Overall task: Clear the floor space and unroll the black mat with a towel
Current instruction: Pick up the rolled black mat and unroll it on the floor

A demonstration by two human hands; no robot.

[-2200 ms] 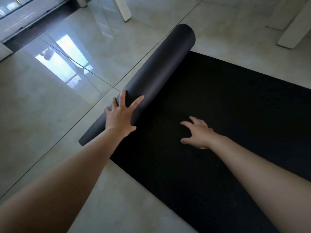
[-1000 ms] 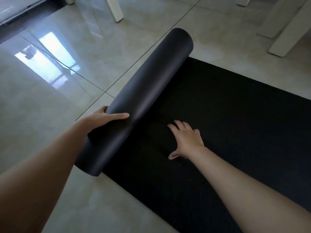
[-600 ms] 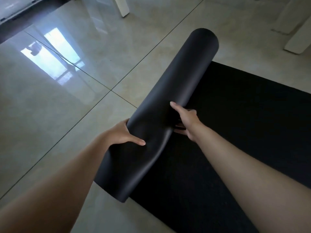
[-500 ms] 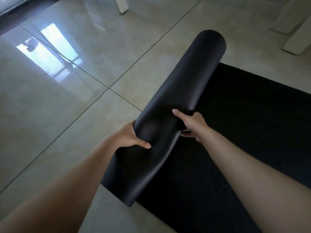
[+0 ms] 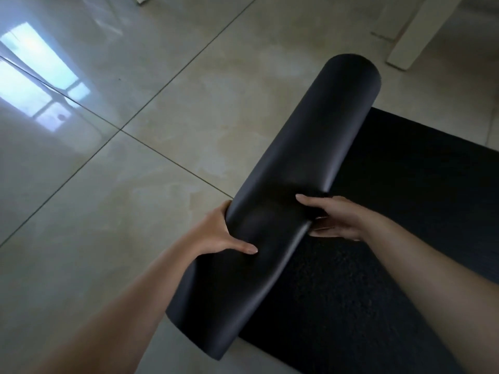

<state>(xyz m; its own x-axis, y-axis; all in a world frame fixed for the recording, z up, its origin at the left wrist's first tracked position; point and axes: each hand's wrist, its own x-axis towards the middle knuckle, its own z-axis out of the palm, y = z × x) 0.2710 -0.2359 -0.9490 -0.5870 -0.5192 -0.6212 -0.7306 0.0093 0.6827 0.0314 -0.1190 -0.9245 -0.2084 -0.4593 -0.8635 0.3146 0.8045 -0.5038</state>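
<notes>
1. Head view, and the black mat (image 5: 378,265) is spread flat over the right side of the picture, its textured face up, lying on the tiled floor (image 5: 135,211).
2. The rolled part (image 5: 305,163) of the mat runs as a smooth dark tube from the lower middle up toward the upper right, and its near end looks raised off the floor.
3. Left hand (image 5: 218,233) is on the left flank of the roll: thumb stretched across the top face, the other fingers hidden round the far side, so that's a grip clamped on the roll.
4. Right hand (image 5: 334,220) takes the opposite flank, thumb lying on top, fingers curled in underneath where the roll meets the flat sheet. Clamped on too.
5. Between the two hands the roll is squeezed, with a crease showing across its surface.
6. Both forearms are bare and reach in from the bottom corners.
7. A white furniture leg (image 5: 415,36) stands on the floor at upper right, just beyond the far end of the roll and apart from it.
8. A bright window reflection (image 5: 40,76) gleams on the glossy tiles at far left, well apart from the mat.
</notes>
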